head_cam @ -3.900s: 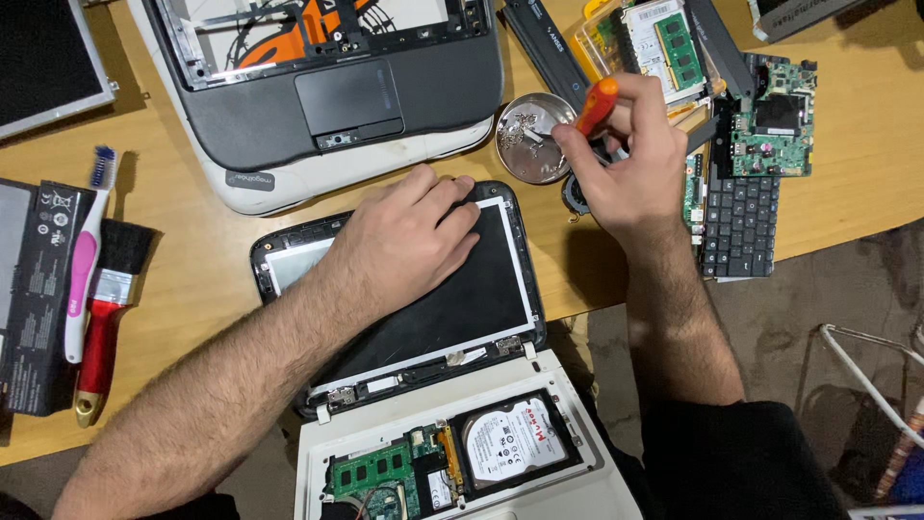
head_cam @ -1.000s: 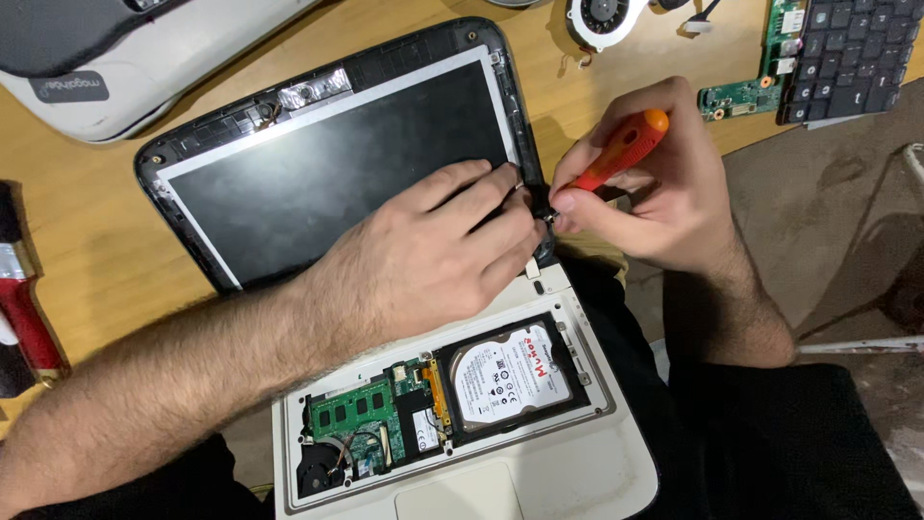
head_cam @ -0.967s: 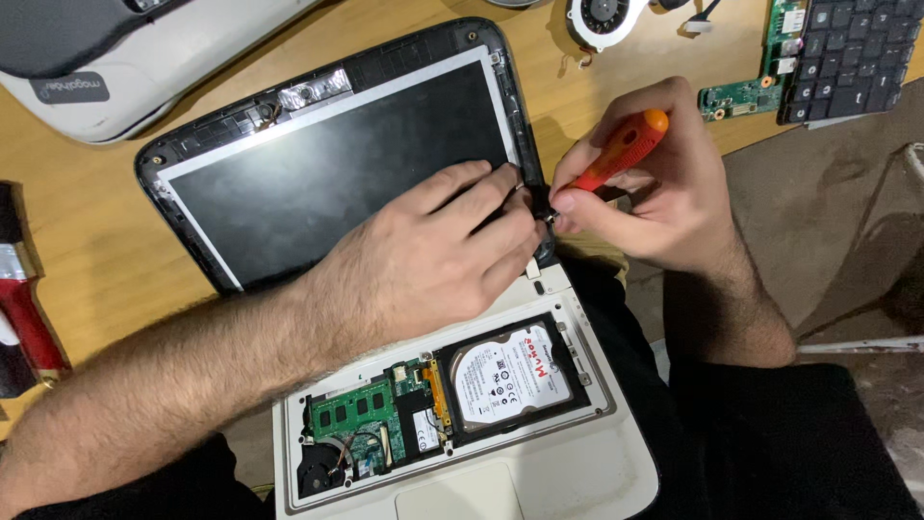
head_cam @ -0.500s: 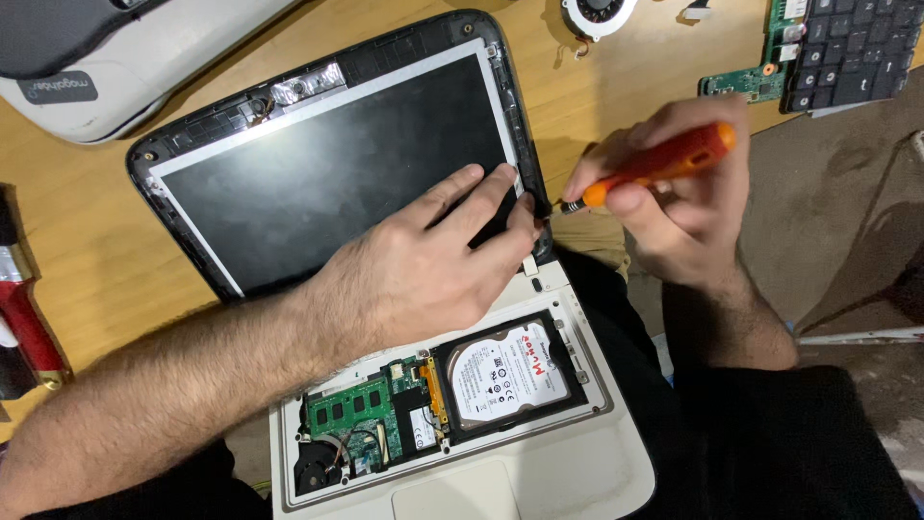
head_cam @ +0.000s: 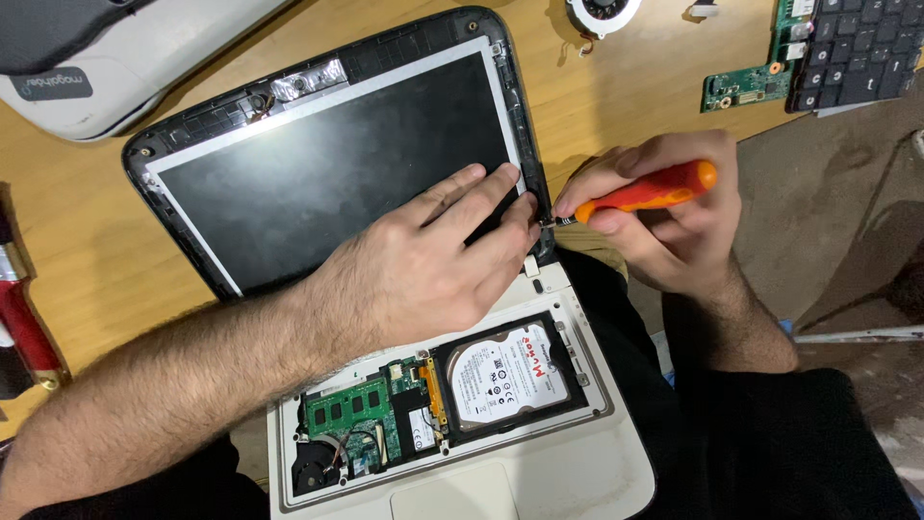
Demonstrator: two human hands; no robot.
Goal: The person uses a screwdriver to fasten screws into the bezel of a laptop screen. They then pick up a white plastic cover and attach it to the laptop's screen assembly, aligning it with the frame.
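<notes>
Head view, from the left edge inward: a red-handled tool lies at the table's border, only partly in frame. Above it, in the upper left corner, sits the corner of a second white and grey laptop on the wooden table. The open small laptop lies across the middle: its dark screen panel, bezel removed and metal frame bare, rests flat on the table, while the white base hangs toward the person's lap with its cover off. In that base a green memory module sits left of a silver hard drive, the two just beside each other.

The left hand lies palm down on the lower right part of the screen, fingers loosely spread and pressed flat, fingertips reaching the right frame edge near the hinge. Just right of them, the right hand holds an orange-handled screwdriver, fingers curled around the handle and thumb and forefinger pinching its front; the tip meets the screen's right edge close to the left fingertips.

Farther right, at the top, a cooling fan, a green circuit board and a loose black keyboard lie on the table, well apart from the hands.
</notes>
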